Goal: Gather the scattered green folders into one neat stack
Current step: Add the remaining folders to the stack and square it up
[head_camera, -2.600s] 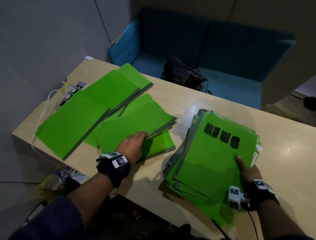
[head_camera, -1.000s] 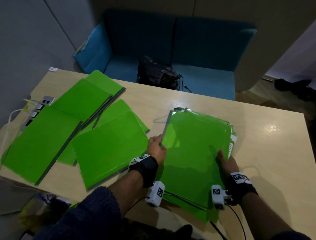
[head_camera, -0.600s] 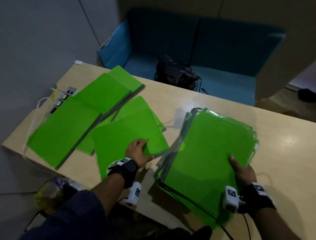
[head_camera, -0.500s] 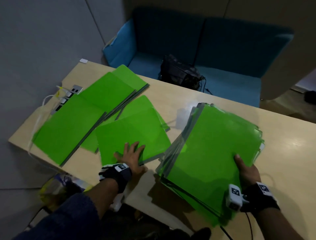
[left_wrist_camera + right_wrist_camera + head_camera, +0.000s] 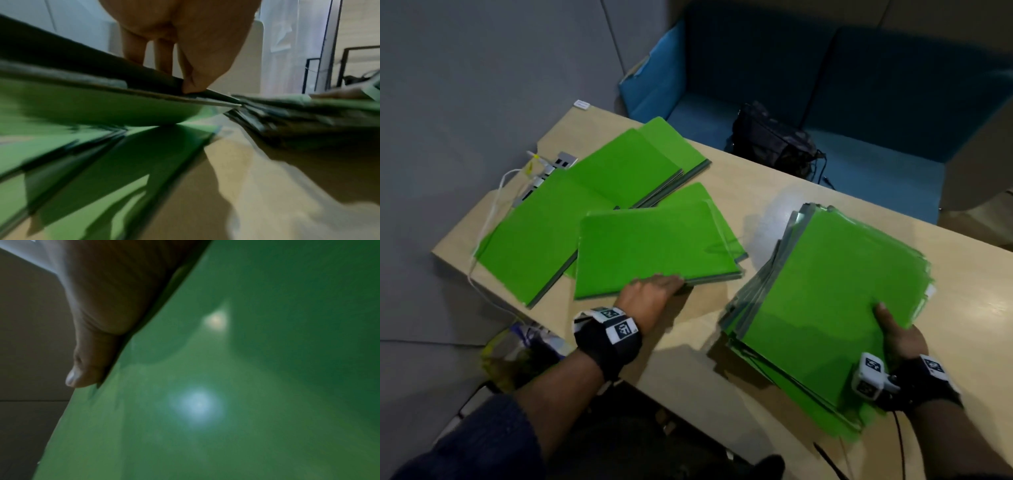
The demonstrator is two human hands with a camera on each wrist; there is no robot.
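Note:
On the right of the table, a thick, uneven stack of green folders (image 5: pixel 825 301) is held at its near right corner by my right hand (image 5: pixel 893 329), thumb on top. The right wrist view shows that thumb (image 5: pixel 96 340) pressed on the top green cover (image 5: pixel 246 386). My left hand (image 5: pixel 664 284) grips the near edge of a loose green folder (image 5: pixel 654 246) in the middle. In the left wrist view its fingers (image 5: pixel 197 78) pinch that folder's edge (image 5: pixel 82 105), which is raised above the folders beneath. More green folders (image 5: pixel 544 233) (image 5: pixel 633 164) overlap at the left.
The pale wooden table (image 5: pixel 688 359) has its near edge by my arms. A power strip with a white cable (image 5: pixel 544 171) lies at the table's left edge, partly under folders. A blue sofa (image 5: pixel 859 85) with a black bag (image 5: pixel 770 140) stands behind. A plastic bag (image 5: pixel 517 349) lies on the floor.
My left hand left the stack, lay flat on the middle loose folder, and now grips its near edge, slightly lifted. My right hand kept hold of the stack.

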